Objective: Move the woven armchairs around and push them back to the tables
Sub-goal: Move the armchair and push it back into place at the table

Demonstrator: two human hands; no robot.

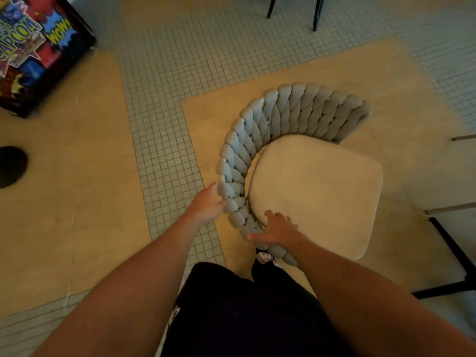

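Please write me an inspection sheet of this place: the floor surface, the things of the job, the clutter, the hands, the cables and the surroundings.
Surface: floor of small grey tiles with tan panels; the chair stands on a tan panel.
Job's things: one woven armchair with a grey braided back and a beige seat cushion.
Clutter: black round object on the floor at the left edge; what it is cannot be told.
Hands: left hand grips the woven back from outside; right hand rests on the back's rim by the cushion, fingers spread.
Cables: nothing seen.
Surroundings: comic-print cabinet top left; dark furniture legs at top; black frame at right.
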